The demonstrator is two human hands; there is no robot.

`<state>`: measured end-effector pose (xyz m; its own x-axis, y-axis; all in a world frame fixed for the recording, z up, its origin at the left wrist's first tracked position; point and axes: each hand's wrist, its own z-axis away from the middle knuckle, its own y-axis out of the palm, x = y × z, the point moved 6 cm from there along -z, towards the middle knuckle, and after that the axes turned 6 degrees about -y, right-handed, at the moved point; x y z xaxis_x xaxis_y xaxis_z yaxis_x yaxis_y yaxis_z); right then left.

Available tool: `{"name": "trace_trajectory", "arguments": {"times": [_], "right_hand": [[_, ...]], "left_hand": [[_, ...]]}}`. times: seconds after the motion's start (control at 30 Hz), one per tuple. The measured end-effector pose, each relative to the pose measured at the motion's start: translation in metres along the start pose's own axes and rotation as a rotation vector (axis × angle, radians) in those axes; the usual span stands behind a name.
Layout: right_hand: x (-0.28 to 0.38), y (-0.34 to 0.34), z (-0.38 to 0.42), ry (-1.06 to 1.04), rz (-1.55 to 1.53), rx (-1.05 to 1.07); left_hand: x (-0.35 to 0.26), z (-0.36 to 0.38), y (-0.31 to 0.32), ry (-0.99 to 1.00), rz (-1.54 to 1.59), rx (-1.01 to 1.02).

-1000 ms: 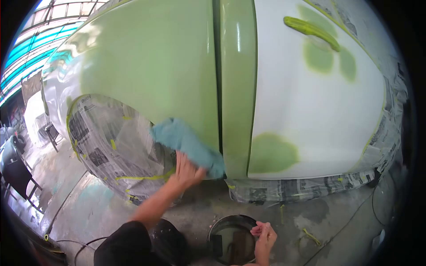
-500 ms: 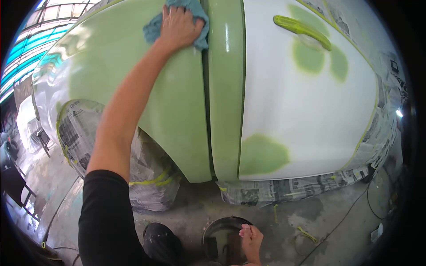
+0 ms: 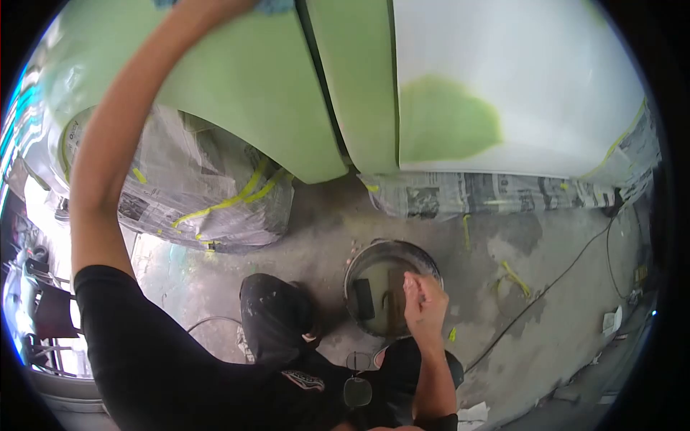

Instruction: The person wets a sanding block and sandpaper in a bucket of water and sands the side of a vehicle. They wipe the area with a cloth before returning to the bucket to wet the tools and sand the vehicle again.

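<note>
At the top edge, my left hand (image 3: 233,4) is mostly cut off by the frame. A blue cloth (image 3: 276,6) shows beside it, against the pale green car panel (image 3: 244,79). My left fingers are out of sight here. Over a round black bucket (image 3: 350,269) of murky water, my right hand (image 3: 425,307) hangs with its fingers curled together, and I see nothing in them. A dark rectangular block (image 3: 364,299) lies in the bucket, and a brownish shape beside it is partly hidden by my right hand.
A white door (image 3: 532,93) with a green patch stands to the right. Newspaper and plastic masking (image 3: 237,208) wraps the wheel area, and more newspaper (image 3: 460,194) runs below the door. A cable (image 3: 550,287) and yellow tape (image 3: 514,279) lie on the concrete floor.
The view has tilted down, so the car sits higher and more floor, the bucket and my legs show. My left hand and the cloth have slipped to the top edge. My right hand stays over the bucket.
</note>
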<state>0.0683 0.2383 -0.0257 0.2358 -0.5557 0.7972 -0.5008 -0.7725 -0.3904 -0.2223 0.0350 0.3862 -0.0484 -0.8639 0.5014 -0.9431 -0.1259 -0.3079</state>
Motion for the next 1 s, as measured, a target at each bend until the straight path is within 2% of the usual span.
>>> {"name": "trace_trajectory", "arguments": {"times": [0.03,0.1,0.17,0.3,0.4,0.5,0.6,0.7,0.8,0.9,0.97,1.0], "right_hand": [[0.001,-0.003,-0.001,-0.006,-0.002,-0.009],[0.007,-0.007,-0.001,-0.027,-0.005,-0.025],[0.011,-0.010,0.000,-0.020,-0.012,-0.031],[0.008,-0.009,0.009,-0.014,-0.027,-0.031],[0.011,-0.008,0.018,-0.020,-0.020,0.015],[0.013,-0.009,0.024,-0.089,0.072,0.065],[0.014,-0.012,0.027,-0.099,0.086,0.078],[0.011,-0.018,0.030,-0.117,0.166,0.080],[0.010,-0.022,0.033,-0.128,0.194,0.071],[0.014,-0.029,0.034,-0.177,0.211,0.081],[0.016,-0.035,0.039,-0.164,0.236,0.100],[0.018,-0.036,0.039,-0.168,0.240,0.114]], "left_hand": [[-0.011,0.021,0.007,-0.041,-0.034,0.176],[-0.042,0.083,0.029,0.131,0.048,0.120],[-0.078,0.146,0.036,0.290,0.283,-0.054],[-0.138,0.236,0.078,0.284,0.458,-0.050],[-0.175,0.279,0.124,0.257,0.508,0.418],[-0.205,0.353,0.159,0.664,0.402,-0.192],[-0.244,0.385,0.182,0.879,0.235,-0.099],[-0.275,0.404,0.240,0.395,1.141,0.576],[-0.285,0.406,0.236,0.397,1.018,0.764],[-0.273,0.379,0.152,0.937,0.299,0.235],[-0.243,0.369,0.186,0.701,0.651,0.043],[-0.225,0.342,0.161,0.568,0.810,-0.045]]}}
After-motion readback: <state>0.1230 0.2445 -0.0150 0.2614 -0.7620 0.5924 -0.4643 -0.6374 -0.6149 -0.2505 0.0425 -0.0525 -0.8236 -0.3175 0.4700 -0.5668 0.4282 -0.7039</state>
